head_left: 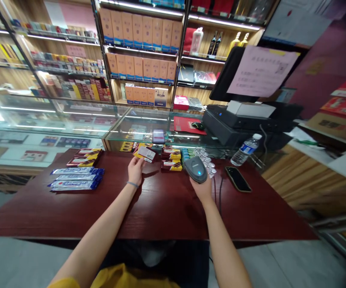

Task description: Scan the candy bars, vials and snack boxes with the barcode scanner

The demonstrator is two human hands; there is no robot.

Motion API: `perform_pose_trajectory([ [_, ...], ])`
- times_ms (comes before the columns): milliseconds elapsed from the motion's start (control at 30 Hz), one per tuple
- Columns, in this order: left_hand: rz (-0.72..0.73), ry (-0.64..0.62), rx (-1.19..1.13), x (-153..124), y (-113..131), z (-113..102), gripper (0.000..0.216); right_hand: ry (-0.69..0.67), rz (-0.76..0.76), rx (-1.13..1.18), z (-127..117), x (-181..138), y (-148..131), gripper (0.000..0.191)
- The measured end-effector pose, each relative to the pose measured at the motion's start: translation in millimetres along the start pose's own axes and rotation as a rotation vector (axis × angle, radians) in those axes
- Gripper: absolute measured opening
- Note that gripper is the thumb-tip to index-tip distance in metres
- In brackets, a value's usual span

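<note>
My left hand (pixel 135 171) is closed on a small yellow and dark red snack box (pixel 145 153), lifted over the table with its barcode side turned up. In my right hand (pixel 203 188) is a grey barcode scanner (pixel 196 169) with a blue light glowing on top; its head covers most of my fingers. Between the two hands lie stacked snack boxes (pixel 171 165) of the same colours. Just beyond the scanner are green packs (pixel 187 153) and several silvery round-topped items (pixel 205 159) whose kind I cannot make out.
On the left of the dark red table (pixel 167 216) lie more snack boxes (pixel 84 157) and blue-white long packets (pixel 76 179). To the right are a phone (pixel 238 179) and a water bottle (pixel 246 150). Behind stand a glass counter (pixel 131 125) and a monitor (pixel 230 74). A cable trails from the scanner.
</note>
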State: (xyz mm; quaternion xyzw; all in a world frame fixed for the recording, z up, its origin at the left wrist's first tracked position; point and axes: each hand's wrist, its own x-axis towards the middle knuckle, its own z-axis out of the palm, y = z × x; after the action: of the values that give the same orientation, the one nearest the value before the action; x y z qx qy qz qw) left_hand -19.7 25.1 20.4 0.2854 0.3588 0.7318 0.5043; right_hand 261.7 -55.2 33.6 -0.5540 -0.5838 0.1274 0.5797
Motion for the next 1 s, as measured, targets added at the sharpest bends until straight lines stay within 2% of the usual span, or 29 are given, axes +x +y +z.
perform_pose_trajectory([
  [200,0.371,-0.089,0.597,-6.2,4.2,25.3,0.024,0.103,0.066,0.015,-8.6,-6.0,12.4,0.058],
  [367,0.548,-0.380,0.961,-11.1,-10.9,47.7,0.025,0.108,0.106,0.019,-10.6,-8.7,15.9,0.058],
  [500,0.582,-0.592,1.157,-18.3,-31.9,59.5,0.027,0.111,0.098,-0.014,-12.2,-8.5,17.8,0.054],
  [633,0.622,-0.704,1.329,-23.9,-47.1,63.1,0.029,0.074,0.110,-0.050,-13.4,-8.6,19.4,0.050],
  [800,0.659,-0.752,1.389,-25.1,-58.1,64.5,0.030,0.085,0.138,-0.021,-14.3,-8.8,17.3,0.050],
  [1000,0.575,-0.760,1.279,-26.4,-64.7,68.5,0.028,0.086,0.135,-0.021,-16.0,-9.5,14.8,0.050],
])
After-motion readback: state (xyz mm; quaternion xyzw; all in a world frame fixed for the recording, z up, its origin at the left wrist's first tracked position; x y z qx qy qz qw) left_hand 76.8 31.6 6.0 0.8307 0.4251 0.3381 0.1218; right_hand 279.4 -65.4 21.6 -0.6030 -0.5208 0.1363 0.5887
